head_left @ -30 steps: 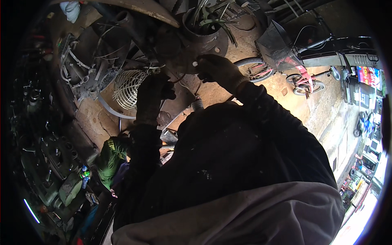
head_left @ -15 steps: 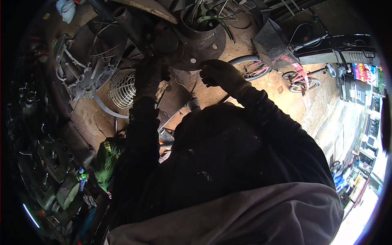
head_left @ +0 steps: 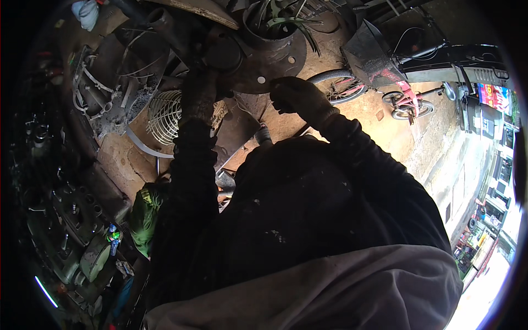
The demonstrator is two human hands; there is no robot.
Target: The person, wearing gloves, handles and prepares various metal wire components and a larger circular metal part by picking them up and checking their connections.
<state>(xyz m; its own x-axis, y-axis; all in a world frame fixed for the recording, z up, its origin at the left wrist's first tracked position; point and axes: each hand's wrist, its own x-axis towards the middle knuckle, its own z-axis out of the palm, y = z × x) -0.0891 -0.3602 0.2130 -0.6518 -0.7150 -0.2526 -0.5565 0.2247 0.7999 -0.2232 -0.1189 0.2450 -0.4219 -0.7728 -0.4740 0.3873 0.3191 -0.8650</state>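
My left hand (head_left: 199, 94), looking gloved and deep in shade, reaches to the left side of a brown metal flange (head_left: 262, 67) with bolt holes. Its fingers are curled, but the dark metal around them hides what they hold. At the flange's near right edge is my right hand (head_left: 300, 99), in a dusty glove with fingers bent inward; anything between them is too dark to make out. A short wide pipe (head_left: 248, 34) rises from the flange, with green strap-like strips (head_left: 291, 23) in its mouth. A dark round metal piece (head_left: 223, 52) lies beside the pipe.
A white wire fan guard (head_left: 164, 118) and a flat metal sheet (head_left: 234, 135) lie near my left forearm. Scrap metal (head_left: 99, 93) is heaped farther left. Rightward are a bicycle wheel (head_left: 345, 88), a grey mesh-patterned panel (head_left: 369, 54) and a small red-framed bike (head_left: 408, 102).
The view has shifted slightly. My left hand's fingertips, visible earlier beside the flange, are now harder to see. My right hand stays by the flange edge, its fingers drawn in slightly.
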